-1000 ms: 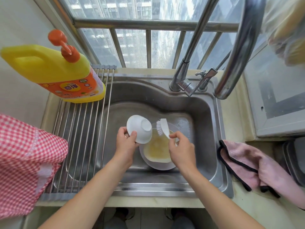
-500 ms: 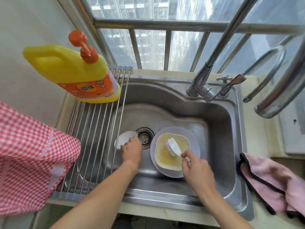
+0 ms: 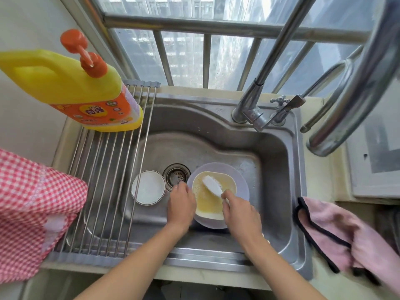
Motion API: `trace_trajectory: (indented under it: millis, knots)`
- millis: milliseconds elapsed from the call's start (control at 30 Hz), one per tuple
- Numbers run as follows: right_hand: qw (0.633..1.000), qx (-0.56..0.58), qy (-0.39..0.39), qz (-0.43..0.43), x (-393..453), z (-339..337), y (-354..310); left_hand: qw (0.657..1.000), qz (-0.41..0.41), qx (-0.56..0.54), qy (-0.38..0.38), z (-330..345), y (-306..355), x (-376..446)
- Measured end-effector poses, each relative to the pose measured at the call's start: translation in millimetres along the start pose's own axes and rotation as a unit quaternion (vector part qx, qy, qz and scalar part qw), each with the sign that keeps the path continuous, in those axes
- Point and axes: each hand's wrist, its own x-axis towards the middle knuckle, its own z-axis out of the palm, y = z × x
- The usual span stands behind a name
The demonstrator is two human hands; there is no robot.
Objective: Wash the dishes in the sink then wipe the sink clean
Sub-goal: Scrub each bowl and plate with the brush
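A pale purple plate (image 3: 242,182) with yellowish liquid lies on the floor of the steel sink (image 3: 277,169). My right hand (image 3: 240,211) grips the handle of a white dish brush (image 3: 212,185), whose head lies on the plate's wet middle. My left hand (image 3: 180,204) rests at the plate's left rim, fingers curled at the edge near the drain (image 3: 176,175). A small white bowl (image 3: 148,190) stands upright on the sink floor left of the drain, apart from both hands.
A roll-up rack (image 3: 112,169) spans the sink's left side with a yellow detergent bottle (image 3: 71,89) on it. A red checked cloth (image 3: 32,211) hangs at left, a pink cloth (image 3: 337,232) lies at right. The faucet (image 3: 255,105) stands behind.
My left hand set the white bowl down upright in the sink, let go, and moved right to the plate's rim. My right hand lowered the brush onto the plate.
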Motion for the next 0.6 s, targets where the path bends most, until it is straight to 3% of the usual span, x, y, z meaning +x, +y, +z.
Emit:
trace_trajectory:
  millis: [67,267,433,600]
  knots:
    - [0.999,0.009,-0.024,-0.025,0.9,3.8,-7.8,0.998,-0.048,-0.041,-0.026,4.0,8.7,-7.9]
    - [0.994,-0.013,-0.099,-0.051,-12.5,-6.4,4.6,0.986,-0.154,-0.063,0.011,-0.5,15.4,-8.7]
    - [0.983,-0.120,-0.120,-0.062,-12.8,-36.7,21.7,0.983,-0.173,-0.062,0.001,-3.7,19.5,-8.6]
    - [0.983,-0.166,-0.070,-0.039,-2.2,-46.7,22.4,0.985,-0.154,-0.077,-0.011,-8.9,17.4,-10.5]
